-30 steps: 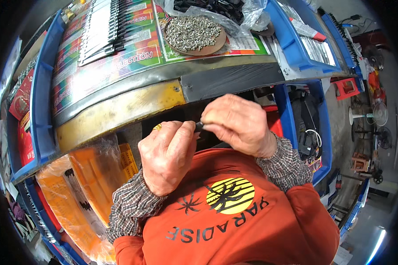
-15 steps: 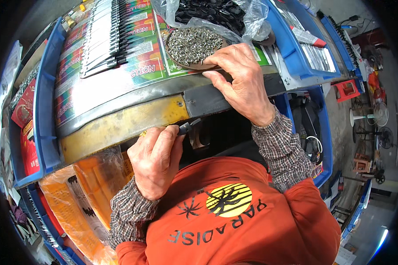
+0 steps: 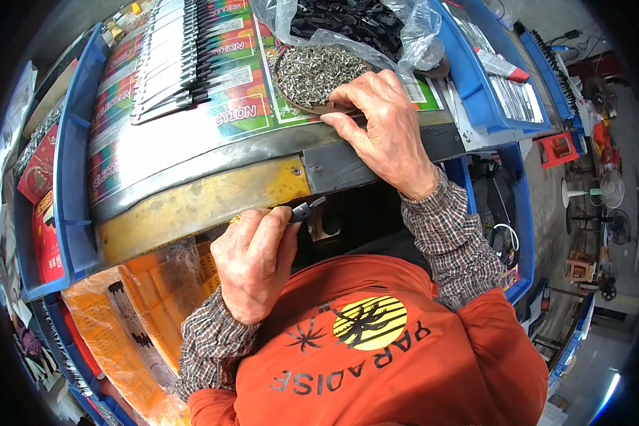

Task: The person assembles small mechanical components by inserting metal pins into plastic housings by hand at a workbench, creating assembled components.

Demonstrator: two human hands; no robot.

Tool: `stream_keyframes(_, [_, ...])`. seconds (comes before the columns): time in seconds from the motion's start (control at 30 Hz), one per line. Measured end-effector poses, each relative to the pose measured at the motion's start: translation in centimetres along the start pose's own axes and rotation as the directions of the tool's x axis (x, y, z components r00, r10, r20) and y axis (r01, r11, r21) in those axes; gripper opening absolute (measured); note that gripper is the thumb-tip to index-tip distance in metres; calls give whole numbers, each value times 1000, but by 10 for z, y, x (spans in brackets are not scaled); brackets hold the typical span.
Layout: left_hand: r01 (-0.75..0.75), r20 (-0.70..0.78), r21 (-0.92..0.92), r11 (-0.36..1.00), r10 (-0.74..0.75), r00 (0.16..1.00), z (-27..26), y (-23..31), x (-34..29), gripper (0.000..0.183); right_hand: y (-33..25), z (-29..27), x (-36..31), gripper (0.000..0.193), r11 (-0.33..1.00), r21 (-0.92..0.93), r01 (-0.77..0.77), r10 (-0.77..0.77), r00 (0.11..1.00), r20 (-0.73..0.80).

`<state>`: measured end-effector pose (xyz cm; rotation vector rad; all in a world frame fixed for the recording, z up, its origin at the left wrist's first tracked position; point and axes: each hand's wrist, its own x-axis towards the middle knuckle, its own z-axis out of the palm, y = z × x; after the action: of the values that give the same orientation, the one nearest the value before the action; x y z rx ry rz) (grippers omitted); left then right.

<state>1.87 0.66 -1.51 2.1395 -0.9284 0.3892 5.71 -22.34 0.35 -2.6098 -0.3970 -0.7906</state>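
My left hand (image 3: 252, 259) is closed round a small black part (image 3: 302, 212) with a short metal tip, just in front of the bench edge. Most of that part is hidden in the fingers. Over the near rim of a round dish (image 3: 291, 101) my right hand (image 3: 390, 128) has thumb and forefinger drawn together; what lies between them is too small to make out. Small silvery metal pins (image 3: 316, 74), like rivets, are heaped in the dish. Behind it, a clear plastic bag (image 3: 420, 42) holds many black pieces (image 3: 348, 25).
A row of flat metal pieces with black ends (image 3: 165, 71) lies on the bench at left. Blue bins stand at left (image 3: 71, 177) and right (image 3: 476, 96). The bench's front edge (image 3: 213, 199) is yellow and black. Orange plastic-wrapped packs (image 3: 156, 291) sit below.
The view has shifted slightly, so bench and dish appear a little farther right. My left hand still holds the black part. My right thumb and forefinger remain at the dish's near rim.
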Motion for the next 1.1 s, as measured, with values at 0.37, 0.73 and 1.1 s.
stream_keyframes(0.37, [4, -4, -8, 1000, -4, 1000, -2, 4, -3, 24, -2, -4, 2, 11, 998, 48, -35, 33, 998, 46])
stream_keyframes(0.73, [24, 34, -33, 999, -22, 999, -5, 4, -2, 23, 5, -4, 8, 10, 996, 74, -52, 47, 997, 67])
stream_keyframes(1.1, [156, 76, -149, 976, -146, 986, -6, 6, -4, 21, 5, -6, 6, 10, 970, 207, -130, 108, 988, 115])
